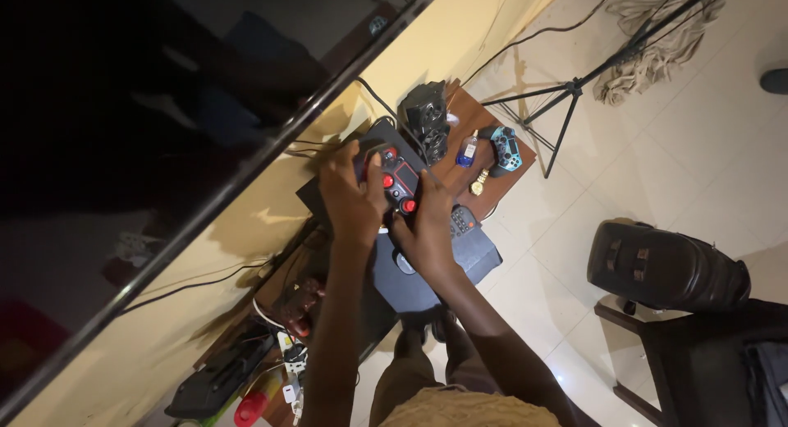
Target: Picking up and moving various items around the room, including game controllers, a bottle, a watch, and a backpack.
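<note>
Both of my hands hold a black game controller (396, 178) with red sticks and red trim. My left hand (351, 199) grips its left side, thumb near a red stick. My right hand (428, 222) grips its right side. The controller hangs just above a black game console (472, 251) lying flat on a low surface. A small remote (462, 221) lies on the console beside my right hand.
On a brown wooden stand (468, 115) sit a black controller dock (427, 119), a blue controller (503, 146), a small bottle (468, 150) and a gold watch (479, 182). A large dark screen (123, 107) fills the left. A tripod (574, 86), a dark chair (665, 267) and tangled cables (283, 353) surround me.
</note>
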